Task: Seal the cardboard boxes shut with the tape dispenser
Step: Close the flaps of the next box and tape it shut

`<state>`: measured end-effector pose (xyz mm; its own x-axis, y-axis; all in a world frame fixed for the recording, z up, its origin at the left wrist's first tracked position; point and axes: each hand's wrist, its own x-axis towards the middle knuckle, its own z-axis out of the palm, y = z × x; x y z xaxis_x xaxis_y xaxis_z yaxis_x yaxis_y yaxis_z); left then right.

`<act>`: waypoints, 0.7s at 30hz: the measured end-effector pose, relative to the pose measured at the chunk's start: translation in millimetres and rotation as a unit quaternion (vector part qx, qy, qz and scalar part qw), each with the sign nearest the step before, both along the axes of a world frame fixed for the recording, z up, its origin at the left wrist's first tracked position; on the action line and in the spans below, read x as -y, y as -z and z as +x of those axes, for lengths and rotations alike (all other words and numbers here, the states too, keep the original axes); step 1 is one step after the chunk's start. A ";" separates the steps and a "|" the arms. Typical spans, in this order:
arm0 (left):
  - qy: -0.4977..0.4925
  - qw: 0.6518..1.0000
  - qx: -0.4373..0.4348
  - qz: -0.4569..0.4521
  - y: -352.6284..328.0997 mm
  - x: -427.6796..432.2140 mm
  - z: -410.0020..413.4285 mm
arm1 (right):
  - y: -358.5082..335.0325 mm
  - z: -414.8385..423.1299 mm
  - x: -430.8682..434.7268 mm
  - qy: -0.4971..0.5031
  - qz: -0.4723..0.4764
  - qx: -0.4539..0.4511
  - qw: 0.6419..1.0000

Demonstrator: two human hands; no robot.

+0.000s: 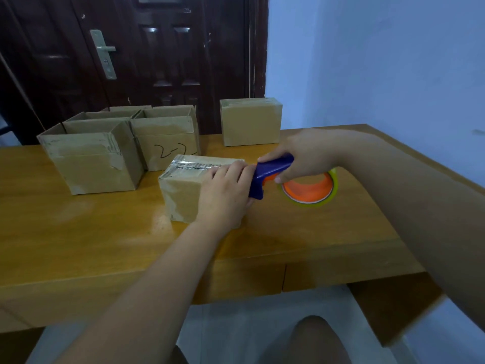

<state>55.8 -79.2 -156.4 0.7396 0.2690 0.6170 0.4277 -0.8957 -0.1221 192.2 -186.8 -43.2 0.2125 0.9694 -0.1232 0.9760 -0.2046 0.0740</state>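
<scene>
1. We see a small box (pixel 181 195) at the middle of a table (pixel 105 232), its long axis running left to right.
2. A strip of clear tape (pixel 194 164) lies along that axis on its top.
3. The left hand (pixel 225 190) presses flat on the box's right end, fingers together.
4. The right hand (pixel 301 156) grips the blue dispenser (pixel 267 172) at that same end. Its handle slants up to the right, and its orange roll (pixel 315 193) sits just right of the box.
5. Open boxes (pixel 97 164) stand behind, to the left.
</scene>
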 end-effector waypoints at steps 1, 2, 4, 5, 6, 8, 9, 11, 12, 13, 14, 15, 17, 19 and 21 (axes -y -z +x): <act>0.012 1.000 0.022 0.004 2.7 -2.6 0.6 | -2.9 0.3 -2.5 0.001 -0.007 0.000 1.000; 0.023 0.999 0.032 0.010 4.4 -4.9 0.6 | -5.3 0.1 -4.8 0.004 -0.014 -0.001 1.000; 0.031 0.998 0.043 0.019 6.1 -7.8 0.6 | -9.9 -0.5 -9.4 0.015 -0.033 -0.015 0.999; 0.029 0.999 0.042 0.016 6.1 -8.5 0.7 | -12.4 -1.0 -12.4 0.019 -0.045 -0.026 0.998; 0.025 0.999 0.038 0.011 5.9 -9.0 0.7 | -15.0 -1.2 -15.7 0.026 -0.058 -0.039 0.997; 0.018 0.999 0.034 -0.003 4.7 -8.3 0.4 | -21.1 0.3 -22.8 0.044 -0.085 -0.070 0.993; 0.017 0.999 0.034 -0.010 3.1 -7.8 -0.1 | -23.5 1.3 -25.8 0.055 -0.098 -0.088 0.990; 0.026 0.999 0.033 -0.022 -2.0 -6.8 -2.5 | -24.7 6.8 -31.2 0.069 -0.115 -0.115 0.984; 0.033 0.999 0.029 -0.030 -4.8 -6.6 -3.9 | -23.8 11.5 -33.7 0.074 -0.119 -0.127 0.982; 0.034 0.999 0.017 -0.039 -6.8 -6.2 -5.0 | -22.1 16.5 -35.5 0.079 -0.124 -0.137 0.980; 0.036 0.998 0.002 -0.045 -7.7 -6.5 -6.1 | -19.4 20.9 -36.1 0.083 -0.128 -0.154 0.976; 0.042 0.998 -0.009 -0.048 -7.7 -7.6 -7.3 | -15.4 26.3 -36.8 0.089 -0.133 -0.178 0.971; 0.060 0.996 -0.021 -0.056 -9.2 -10.6 -10.2 | -4.2 36.2 -34.6 0.105 -0.140 -0.256 0.951; 0.075 0.992 -0.047 -0.085 -13.4 -14.8 -13.3 | 11.1 43.7 -27.3 0.130 -0.141 -0.340 0.921; 0.087 0.985 -0.060 -0.136 -19.7 -18.8 -18.4 | 29.0 50.8 -18.9 0.148 -0.154 -0.427 0.878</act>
<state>37.4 -60.4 -136.7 0.8525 0.2751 0.4446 0.2626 -0.9606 0.0909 242.9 -167.9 -72.2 0.1517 0.7798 -0.6073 0.6093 -0.5576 -0.5638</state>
